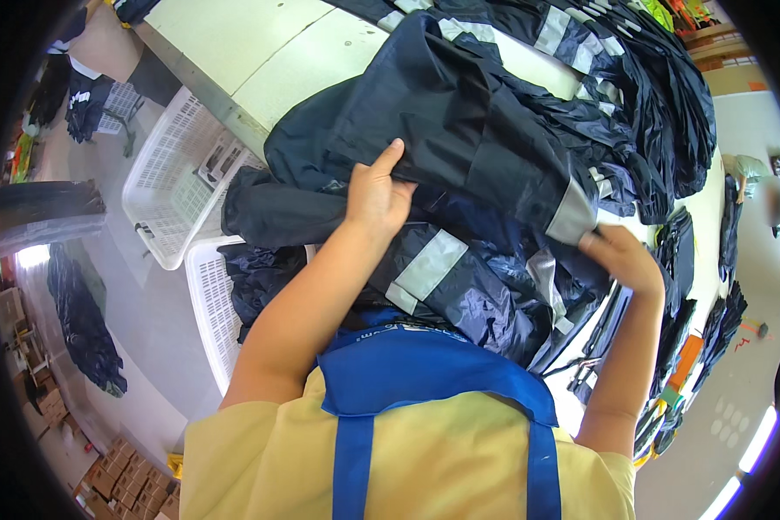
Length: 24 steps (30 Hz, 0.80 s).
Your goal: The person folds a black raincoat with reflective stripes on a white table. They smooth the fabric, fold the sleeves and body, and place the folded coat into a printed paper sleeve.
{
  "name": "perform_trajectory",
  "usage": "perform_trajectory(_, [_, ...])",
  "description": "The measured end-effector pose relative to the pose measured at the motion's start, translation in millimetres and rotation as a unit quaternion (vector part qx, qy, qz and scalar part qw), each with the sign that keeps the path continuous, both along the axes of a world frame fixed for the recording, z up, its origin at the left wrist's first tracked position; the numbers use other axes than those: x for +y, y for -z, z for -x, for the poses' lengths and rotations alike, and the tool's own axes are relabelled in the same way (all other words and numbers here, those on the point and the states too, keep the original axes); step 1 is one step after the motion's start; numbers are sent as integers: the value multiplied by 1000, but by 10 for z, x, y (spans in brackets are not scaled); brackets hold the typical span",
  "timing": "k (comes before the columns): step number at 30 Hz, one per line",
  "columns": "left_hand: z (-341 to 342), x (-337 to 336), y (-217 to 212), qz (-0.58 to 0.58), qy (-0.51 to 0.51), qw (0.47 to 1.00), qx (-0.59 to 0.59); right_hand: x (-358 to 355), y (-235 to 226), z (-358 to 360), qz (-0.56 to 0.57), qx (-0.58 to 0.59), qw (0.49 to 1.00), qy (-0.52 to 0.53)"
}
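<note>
A dark navy garment (459,113) with a silver band (574,214) spreads in front of me over the table and other dark clothes. My left hand (380,192) is closed on its near edge, thumb on top and fingers tucked beneath the cloth. At the banded end on the right, my right hand (624,256) pinches the garment's edge, its fingertips partly hidden by the cloth. Between my arms and against my body lies more dark cloth (494,303) with a wide grey strip (431,264). Whether it belongs to the same garment I cannot tell.
White plastic baskets (178,173) stand left of the pale table (269,61); the nearer one holds dark cloth (264,277). Piles of dark banded garments (659,113) cover the table's far right. Cardboard boxes (126,477) are stacked at lower left. A person (745,173) stands far right.
</note>
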<state>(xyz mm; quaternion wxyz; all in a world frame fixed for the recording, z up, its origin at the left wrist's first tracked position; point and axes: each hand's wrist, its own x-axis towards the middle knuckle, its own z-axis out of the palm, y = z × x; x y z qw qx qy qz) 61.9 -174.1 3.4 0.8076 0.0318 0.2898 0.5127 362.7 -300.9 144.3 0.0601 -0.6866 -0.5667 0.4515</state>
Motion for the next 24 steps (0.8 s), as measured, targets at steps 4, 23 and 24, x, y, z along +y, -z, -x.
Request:
perform_trajectory(4, [213, -77, -458, -150, 109, 980, 76, 572, -346, 453, -142, 12, 983, -112])
perform_trajectory(23, [668, -242, -163, -643, 27, 456, 614, 1395, 65, -371, -151, 46, 947, 280])
perform_trajectory(24, [703, -216, -488, -690, -22, 432, 580, 1373, 125, -755, -223, 202, 898, 321])
